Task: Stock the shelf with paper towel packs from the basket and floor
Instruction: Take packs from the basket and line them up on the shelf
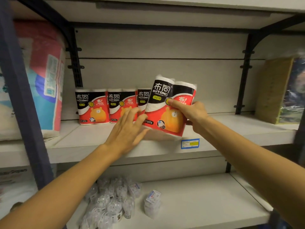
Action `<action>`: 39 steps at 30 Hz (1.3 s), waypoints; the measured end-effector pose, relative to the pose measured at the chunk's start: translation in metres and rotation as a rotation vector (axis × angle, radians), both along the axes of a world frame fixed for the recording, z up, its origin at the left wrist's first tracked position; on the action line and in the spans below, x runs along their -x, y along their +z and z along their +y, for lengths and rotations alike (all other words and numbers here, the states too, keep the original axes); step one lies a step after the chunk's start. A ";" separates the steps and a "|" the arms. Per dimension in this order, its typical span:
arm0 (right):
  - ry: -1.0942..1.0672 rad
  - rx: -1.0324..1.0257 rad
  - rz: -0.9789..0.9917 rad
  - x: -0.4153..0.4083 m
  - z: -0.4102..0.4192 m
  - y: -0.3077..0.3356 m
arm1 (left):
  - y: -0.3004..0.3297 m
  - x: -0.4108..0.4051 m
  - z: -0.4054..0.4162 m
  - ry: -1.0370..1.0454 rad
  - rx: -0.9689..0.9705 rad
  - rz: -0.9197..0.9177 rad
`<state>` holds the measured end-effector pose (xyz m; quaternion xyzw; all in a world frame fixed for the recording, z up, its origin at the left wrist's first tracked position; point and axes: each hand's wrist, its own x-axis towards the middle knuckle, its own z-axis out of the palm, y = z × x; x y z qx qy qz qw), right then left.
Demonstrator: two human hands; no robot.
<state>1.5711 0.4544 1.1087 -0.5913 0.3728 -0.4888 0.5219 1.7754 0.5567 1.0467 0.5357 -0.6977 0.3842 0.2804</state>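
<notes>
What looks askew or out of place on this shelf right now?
Only the pack in hand: it tilts left, not yet standing, pinched by the right hand while the left hand touches its lower corner. The three shelved packs stand upright in a row. Nothing looks spilled or damaged.

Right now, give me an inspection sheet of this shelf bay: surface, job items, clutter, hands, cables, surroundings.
Surface: white shelf, blue price tag on its front edge.
Job's things: three paper towel packs upright at the back; a fourth, the tilted pack, not yet set down.
Clutter: nothing seen on this shelf.
Hands: right hand grips the tilted pack; left hand, fingers straight, touches its left edge.
Cables: nothing seen.
Surroundings: small clear-wrapped items on the lower shelf; large bagged goods left; brown package right.
</notes>
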 end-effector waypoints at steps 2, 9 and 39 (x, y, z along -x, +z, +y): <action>-0.054 0.025 -0.059 0.007 -0.015 -0.001 | 0.004 0.008 -0.012 -0.020 -0.001 0.029; -0.162 0.171 -0.086 0.031 -0.099 0.006 | 0.014 0.032 -0.054 0.033 0.024 0.036; -0.293 0.294 0.457 -0.035 -0.219 -0.020 | 0.023 0.026 -0.099 0.357 -0.162 0.147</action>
